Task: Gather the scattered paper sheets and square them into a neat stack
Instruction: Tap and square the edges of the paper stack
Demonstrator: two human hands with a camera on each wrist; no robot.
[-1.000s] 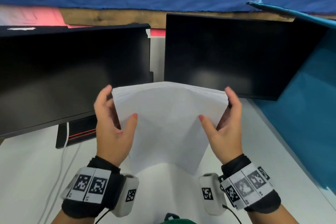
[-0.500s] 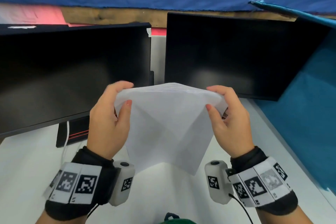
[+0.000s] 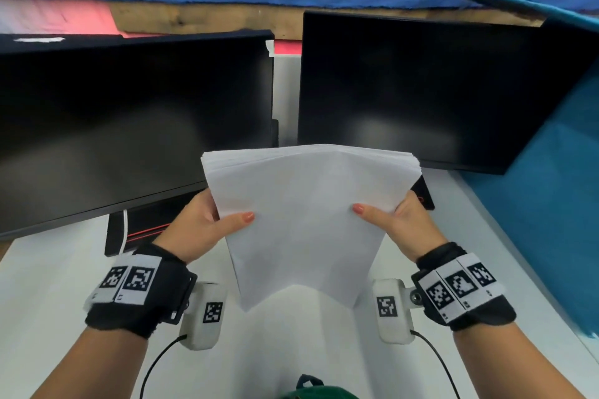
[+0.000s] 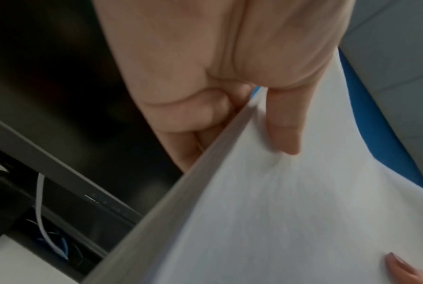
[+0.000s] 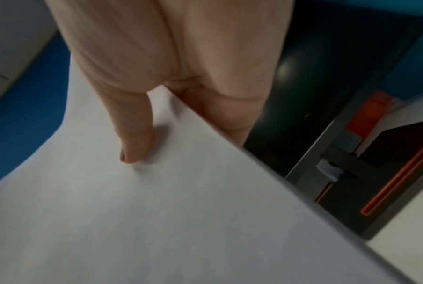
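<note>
A thick stack of white paper sheets [image 3: 308, 214] stands upright above the white desk [image 3: 48, 285], bowed along its middle, its bottom edge down near the desk. My left hand [image 3: 207, 223] grips the stack's left edge, thumb on the front face and fingers hidden behind. My right hand [image 3: 402, 223] grips the right edge the same way. In the left wrist view the left hand [image 4: 242, 107] pinches the paper stack [image 4: 290, 221] at its edge. The right wrist view shows the right hand [image 5: 162, 119] with its thumb pressed onto the paper stack [image 5: 157, 221].
Two dark monitors, the left monitor [image 3: 129, 126] and the right monitor [image 3: 437, 91], stand close behind the stack. A black stand base with a red stripe [image 3: 142, 230] and a white cable [image 3: 124, 230] sit at the left. A teal partition [image 3: 551, 220] borders the desk at the right.
Both hands have slid down from the stack's top corners to the middle of its side edges. The top edge, crumpled under the fingers before, now stands free and fanned.
</note>
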